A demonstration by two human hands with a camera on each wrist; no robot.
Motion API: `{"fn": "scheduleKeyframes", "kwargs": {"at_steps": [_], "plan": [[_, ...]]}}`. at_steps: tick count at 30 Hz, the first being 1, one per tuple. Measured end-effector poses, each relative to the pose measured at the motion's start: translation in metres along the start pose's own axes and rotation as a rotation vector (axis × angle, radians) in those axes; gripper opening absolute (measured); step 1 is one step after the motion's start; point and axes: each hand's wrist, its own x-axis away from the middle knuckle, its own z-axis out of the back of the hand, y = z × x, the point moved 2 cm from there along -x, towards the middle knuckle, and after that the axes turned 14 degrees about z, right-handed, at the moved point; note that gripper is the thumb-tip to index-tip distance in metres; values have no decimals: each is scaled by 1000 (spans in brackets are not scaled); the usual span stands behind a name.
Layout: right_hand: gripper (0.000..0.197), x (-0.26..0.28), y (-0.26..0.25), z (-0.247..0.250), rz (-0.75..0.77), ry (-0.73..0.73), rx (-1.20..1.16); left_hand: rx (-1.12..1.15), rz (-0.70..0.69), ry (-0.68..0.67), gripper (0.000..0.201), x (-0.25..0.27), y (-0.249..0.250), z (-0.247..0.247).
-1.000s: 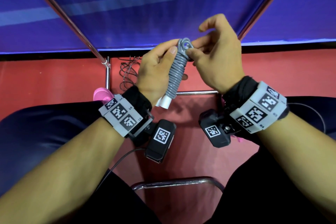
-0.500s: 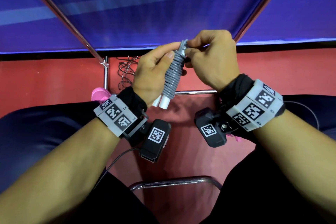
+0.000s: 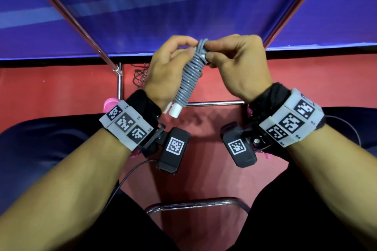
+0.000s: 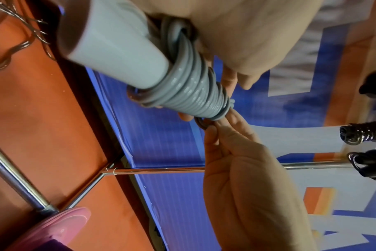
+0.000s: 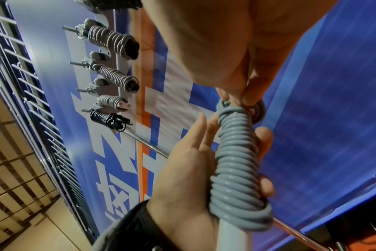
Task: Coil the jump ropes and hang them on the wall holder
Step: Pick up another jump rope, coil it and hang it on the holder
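In the head view the grey jump rope (image 3: 188,85) is held up in front of the lower edge of the blue banner (image 3: 183,6), wound tight round its white handles (image 3: 175,110). The left hand (image 3: 163,71) grasps the bundle. Its thumb lay along the coils a second ago and has now climbed to the top. The right hand (image 3: 238,67), whose outer fingers stood raised then, is now folded down and pinches the top end.

In the left wrist view, against the banner, the right fingers (image 4: 217,135) nip a small loop (image 4: 202,124) beside the last turn.

In the right wrist view the left fingers curl round the coils. The wall holder (image 5: 118,71) on the banner already carries coiled ropes (image 5: 112,39). I judge the winding finished, with only the end to lock before hanging
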Motion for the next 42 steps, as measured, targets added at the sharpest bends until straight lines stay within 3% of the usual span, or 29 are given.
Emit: {"fn": "scheduleKeyframes", "kwargs": {"at_steps": [2,4,9,13,19,22,25,28,31,34,38,40,42], "plan": [[25,1,-3,-2,18,9,-2,-25,-17,52,18,-1,1,1],[32,1,-5,-4,13,14,-23,-25,-8,66,14,-1,0,2],[36,1,-9,-4,50,-50,19,6,4,7,2,0,-6,7],[37,1,-10,-2,77,-27,31,36,40,-27,12,1,-9,6],[30,-3,-8,-3,60,23,-243,108,148,-85,18,3,-1,2],[25,-3,-8,-2,36,-73,-417,103,157,-97,17,3,3,7],[40,-3,-8,1,-14,-205,-449,85,160,-97,20,5,2,9],[43,-3,-6,1,-25,-279,-476,71,168,-37,23,2,0,15],[31,-3,-2,-1,-29,-185,-403,-21,110,33,16,-3,0,22],[4,-1,0,-4,25,-147,-84,-98,57,121,5,-4,-5,20],[60,7,-2,-11,-85,-318,75,-217,-43,145,10,0,-9,16],[73,8,-4,-14,-96,-338,127,-302,-78,159,13,2,-10,15],[73,7,-4,-16,-111,-353,151,-380,-95,177,18,2,-12,15]]}}
